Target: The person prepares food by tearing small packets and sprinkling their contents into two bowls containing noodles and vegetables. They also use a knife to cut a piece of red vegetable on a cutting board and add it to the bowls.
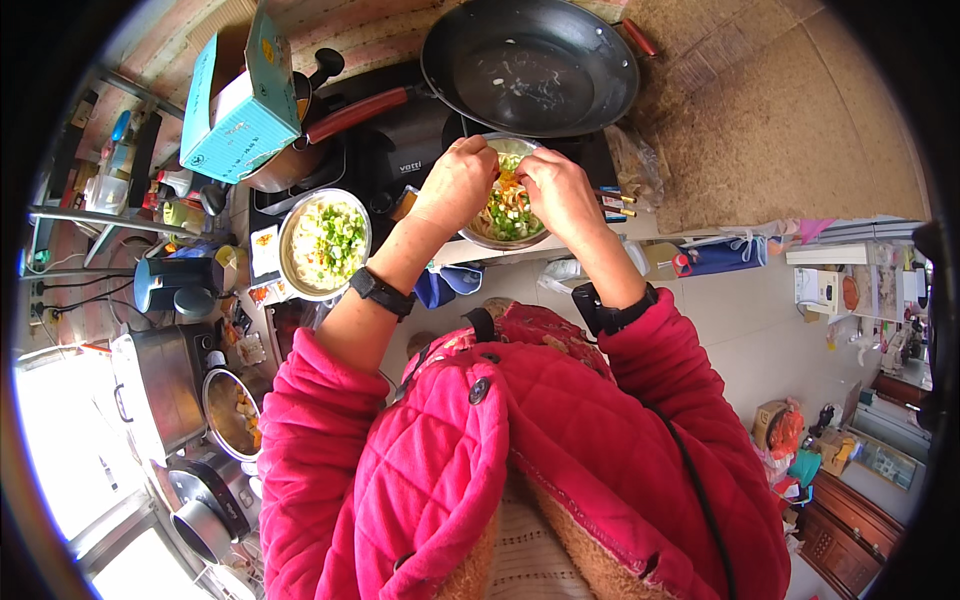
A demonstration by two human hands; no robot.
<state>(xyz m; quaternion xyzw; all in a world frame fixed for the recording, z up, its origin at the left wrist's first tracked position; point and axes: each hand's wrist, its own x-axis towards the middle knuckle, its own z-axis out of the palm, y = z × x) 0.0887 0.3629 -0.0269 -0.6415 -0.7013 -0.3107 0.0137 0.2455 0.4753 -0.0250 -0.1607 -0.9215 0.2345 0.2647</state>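
A metal bowl of noodles with chopped scallions [504,241] stands at the counter's front edge, below the wok. My left hand [463,180] is over its left rim and my right hand [556,184] over its right side, fingertips bent inward close together above orange bits on the food. Whether the fingers pinch something small cannot be made out. To the left, a second metal bowl [325,244] holds pale noodles topped with scallions. Chopsticks [619,204] stick out to the right of my right hand.
A large dark wok [531,71] with a red handle sits behind the bowl on the stove. An open blue carton [244,124] and a saucepan [281,169] stand at the left back. A crumpled plastic bag [636,165] lies right of the stove, beside a brown board-like surface [772,135].
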